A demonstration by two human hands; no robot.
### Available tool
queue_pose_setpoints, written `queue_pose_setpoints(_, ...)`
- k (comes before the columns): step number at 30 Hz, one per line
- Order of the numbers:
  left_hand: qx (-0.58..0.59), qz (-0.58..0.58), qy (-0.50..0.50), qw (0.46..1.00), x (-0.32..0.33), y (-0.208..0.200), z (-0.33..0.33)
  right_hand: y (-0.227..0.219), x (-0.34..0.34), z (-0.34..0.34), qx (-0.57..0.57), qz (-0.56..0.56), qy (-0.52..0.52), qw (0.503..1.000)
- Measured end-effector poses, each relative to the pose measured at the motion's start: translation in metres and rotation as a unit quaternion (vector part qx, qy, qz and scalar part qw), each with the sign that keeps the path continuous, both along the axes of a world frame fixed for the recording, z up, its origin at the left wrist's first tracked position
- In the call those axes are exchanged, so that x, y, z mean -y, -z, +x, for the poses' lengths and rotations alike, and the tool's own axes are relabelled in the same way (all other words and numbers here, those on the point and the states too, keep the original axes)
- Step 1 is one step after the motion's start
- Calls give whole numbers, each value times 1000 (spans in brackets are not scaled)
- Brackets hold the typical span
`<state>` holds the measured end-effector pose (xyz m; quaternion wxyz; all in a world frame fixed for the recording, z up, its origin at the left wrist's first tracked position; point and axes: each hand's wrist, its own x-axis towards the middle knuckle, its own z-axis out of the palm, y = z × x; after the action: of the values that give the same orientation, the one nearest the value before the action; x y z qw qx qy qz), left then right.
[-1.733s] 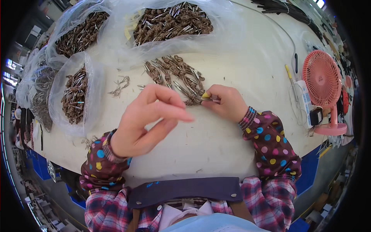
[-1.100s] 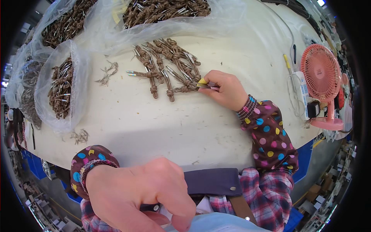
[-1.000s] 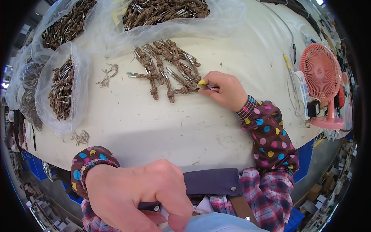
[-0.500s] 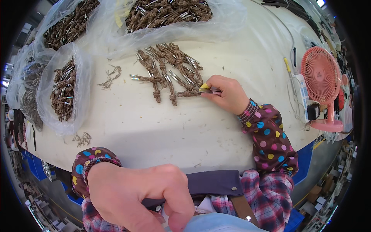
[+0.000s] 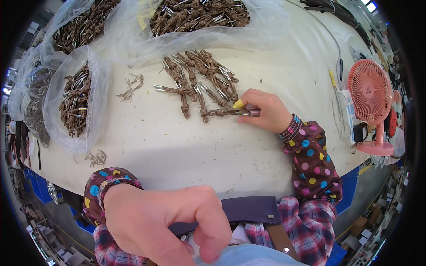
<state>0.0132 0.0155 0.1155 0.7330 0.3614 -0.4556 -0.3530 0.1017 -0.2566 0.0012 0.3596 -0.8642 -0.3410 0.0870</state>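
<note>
My right hand [image 5: 265, 111] is closed in a pinch at the right edge of a loose pile of knotted brown cords [image 5: 191, 82] with silver tips. Its fingertips, one with a yellow cover [image 5: 238, 103], are on the tip end of one knotted cord [image 5: 220, 112] lying sideways. A slim, dark, shiny piece runs between those fingers; its kind is unclear. Close to the camera, my left hand [image 5: 164, 219] is raised with its fingers curled in. Whatever it may hold is hidden beneath the fingers.
Clear plastic bags of the same cords stand at the back [image 5: 199, 17], far left [image 5: 84, 26] and left [image 5: 73, 102]. Thread scraps [image 5: 130, 87] lie beside them. To the right are a pink fan [image 5: 369, 91], a white power strip [image 5: 347, 106] and a yellow-capped pen-like tool [image 5: 332, 79].
My right hand has shifted a little right and towards me, and the cord at its fingertips now lies straighter, drawn slightly away from the pile. My left hand stays curled, a little further right.
</note>
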Motion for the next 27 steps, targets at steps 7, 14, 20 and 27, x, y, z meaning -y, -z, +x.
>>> queue_pose_setpoints(7,140,-100,-61,983,4,9,9,2,-2,1,-2,23,4,1000)
queue_pose_setpoints(14,218,261,-429,837,4,38,33,-3,-7,2,-223,134,97,961)
queue_pose_setpoints(20,331,378,-477,721,11,87,56,-8,-20,3,-295,203,102,928)
queue_pose_setpoints(27,312,411,-477,711,13,93,59,-12,-29,-4,-286,242,107,921)
